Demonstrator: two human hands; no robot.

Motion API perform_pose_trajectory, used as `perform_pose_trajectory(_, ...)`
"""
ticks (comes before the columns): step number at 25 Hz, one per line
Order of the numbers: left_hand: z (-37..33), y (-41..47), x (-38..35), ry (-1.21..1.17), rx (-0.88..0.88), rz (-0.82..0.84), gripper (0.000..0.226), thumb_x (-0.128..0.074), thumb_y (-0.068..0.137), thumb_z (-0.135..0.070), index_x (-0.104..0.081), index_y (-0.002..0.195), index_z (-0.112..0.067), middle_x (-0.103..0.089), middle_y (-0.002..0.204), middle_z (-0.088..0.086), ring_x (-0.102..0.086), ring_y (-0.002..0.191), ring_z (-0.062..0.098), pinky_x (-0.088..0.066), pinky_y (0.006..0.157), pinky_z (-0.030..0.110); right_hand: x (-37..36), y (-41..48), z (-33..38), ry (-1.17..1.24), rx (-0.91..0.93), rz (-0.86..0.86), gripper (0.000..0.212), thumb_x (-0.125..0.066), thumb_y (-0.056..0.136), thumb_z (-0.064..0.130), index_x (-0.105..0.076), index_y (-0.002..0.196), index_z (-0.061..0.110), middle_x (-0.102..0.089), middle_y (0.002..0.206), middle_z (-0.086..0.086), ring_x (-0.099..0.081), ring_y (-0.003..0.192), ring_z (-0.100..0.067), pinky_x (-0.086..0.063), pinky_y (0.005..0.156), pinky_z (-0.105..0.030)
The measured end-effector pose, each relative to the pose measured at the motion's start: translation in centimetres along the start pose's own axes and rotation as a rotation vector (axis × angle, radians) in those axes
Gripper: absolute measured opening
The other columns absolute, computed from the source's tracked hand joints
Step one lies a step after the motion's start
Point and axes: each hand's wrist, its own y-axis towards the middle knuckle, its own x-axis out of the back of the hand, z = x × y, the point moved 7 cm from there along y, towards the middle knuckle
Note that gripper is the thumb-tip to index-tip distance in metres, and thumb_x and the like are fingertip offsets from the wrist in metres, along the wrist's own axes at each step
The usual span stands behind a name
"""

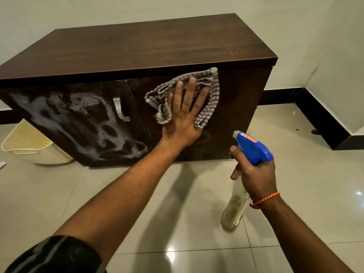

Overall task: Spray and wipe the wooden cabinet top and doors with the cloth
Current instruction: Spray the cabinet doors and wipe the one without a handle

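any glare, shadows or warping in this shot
Head view: ceiling-light glare spots on the glossy floor tiles; the left arm's shadow falls on the floor below the cabinet, whose edges bow from the wide lens; the cloth looks slightly motion-blurred.

Head view looks down, close to cabinet [137, 46].

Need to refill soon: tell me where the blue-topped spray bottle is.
In the head view, the blue-topped clear spray bottle is lower right, in the right hand, beside the dark wooden cabinet.
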Motion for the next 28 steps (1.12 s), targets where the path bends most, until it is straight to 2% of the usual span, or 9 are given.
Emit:
perform_pose_trajectory(2, 4.3, -0.6, 1.4, 0.025, 0.145, -0.014, 0.092, -0.047, 0.102, -0.049, 0.019, 0.160, -0.021, 0.021, 0.166, 0.016, 0.021, 0.154, 0.035, 0.017, 0.123, 0.047, -0.8, -0.3, 0.0, 0.007, -0.021, 0.009, 0.011, -0.070, 0.089, 0.027, -0.060, 0.087, 0.030, -0.060, 0.064, -0.027, -0.059, 0.042, -0.029, -0.054, 0.056, -0.030)
perform_pose_trajectory(5, 7.2, -1.3, 2.4, 0.034, 0.275, -0.018, 0.092, -0.039, 0.105, -0.053, 0.029, 0.155, -0.015, -0.010, 0.161, 0.034, -0.004, 0.149, 0.048, 0.012, 0.124, 0.048, -1.4, -0.6, 0.6, -0.005, -0.014, 0.017, 0.013, -0.070, 0.089, 0.028, -0.059, 0.083, 0.030, -0.059, 0.057, -0.025, -0.059, 0.042, -0.029, -0.053, 0.055, -0.024)
perform_pose_trajectory(9, 6.5, -0.9, 2.7, -0.027, 0.357, -0.016, 0.088, -0.031, 0.105, -0.054, 0.028, 0.155, -0.014, -0.019, 0.157, 0.041, -0.010, 0.147, 0.054, 0.011, 0.123, 0.053, -1.5, -0.5, 1.2, 0.001, 0.007, 0.026, 0.012, -0.070, 0.089, 0.027, -0.058, 0.086, 0.028, -0.062, 0.067, -0.028, -0.060, 0.043, -0.030, -0.056, 0.058, -0.033)
perform_pose_trajectory(12, 5.4, -0.6, 2.4, -0.053, 0.364, -0.025, 0.088, -0.030, 0.105, -0.056, 0.034, 0.152, -0.017, -0.010, 0.158, 0.038, -0.006, 0.148, 0.054, 0.013, 0.123, 0.053, -1.0, -0.3, 1.2, 0.002, 0.010, 0.002, 0.013, -0.070, 0.089, 0.027, -0.059, 0.085, 0.029, -0.062, 0.069, -0.030, -0.060, 0.043, -0.029, -0.057, 0.058, -0.039)
perform_pose_trajectory(17, -0.1, -2.7, -1.6, -0.100, 0.250, 0.080, 0.096, -0.037, 0.101, -0.059, 0.033, 0.153, -0.019, 0.042, 0.159, 0.015, 0.035, 0.148, 0.035, 0.020, 0.121, 0.051, 0.3, -0.3, 0.7, -0.012, 0.027, -0.013, 0.019, -0.070, 0.090, 0.025, -0.058, 0.081, 0.036, -0.062, 0.068, -0.030, -0.059, 0.041, -0.031, -0.057, 0.058, -0.041)
perform_pose_trajectory(20, -0.7, -7.7, -4.9, -0.066, 0.123, 0.167, 0.095, -0.039, 0.098, -0.056, 0.026, 0.157, -0.019, 0.039, 0.161, 0.012, 0.032, 0.150, 0.033, 0.021, 0.122, 0.049, 0.5, -0.4, 0.0, -0.019, 0.022, 0.000, 0.018, -0.070, 0.090, 0.024, -0.058, 0.083, 0.037, -0.064, 0.068, -0.027, -0.059, 0.043, -0.031, -0.056, 0.059, -0.036)
perform_pose_trajectory(24, 2.5, -13.4, -6.2, 0.058, -0.092, 0.215, 0.105, -0.056, 0.087, -0.048, 0.014, 0.161, -0.023, 0.027, 0.167, 0.005, 0.024, 0.154, 0.028, 0.018, 0.124, 0.043, 0.1, -0.3, -1.2, -0.037, 0.004, 0.018, 0.015, -0.069, 0.089, 0.029, -0.057, 0.084, 0.037, -0.065, 0.066, -0.024, -0.060, 0.044, -0.027, -0.055, 0.061, -0.033)
perform_pose_trajectory(26, 4.5, -12.8, -4.9, 0.038, -0.076, 0.177, 0.104, -0.058, 0.089, -0.045, 0.013, 0.161, -0.023, 0.028, 0.167, 0.004, 0.024, 0.154, 0.027, 0.018, 0.124, 0.044, -0.5, -0.2, -1.3, -0.038, -0.001, 0.021, 0.014, -0.068, 0.089, 0.030, -0.057, 0.084, 0.036, -0.063, 0.060, -0.021, -0.060, 0.044, -0.026, -0.054, 0.060, -0.030)
perform_pose_trajectory(28, 5.8, -9.4, -2.9, -0.026, 0.074, 0.094, 0.096, -0.051, 0.097, -0.046, 0.016, 0.160, -0.019, 0.029, 0.166, 0.011, 0.023, 0.154, 0.034, 0.018, 0.123, 0.047, -1.0, -0.1, -1.0, -0.023, 0.014, 0.021, 0.015, -0.068, 0.089, 0.028, -0.057, 0.084, 0.036, -0.061, 0.058, -0.020, -0.059, 0.043, -0.025, -0.054, 0.059, -0.028)
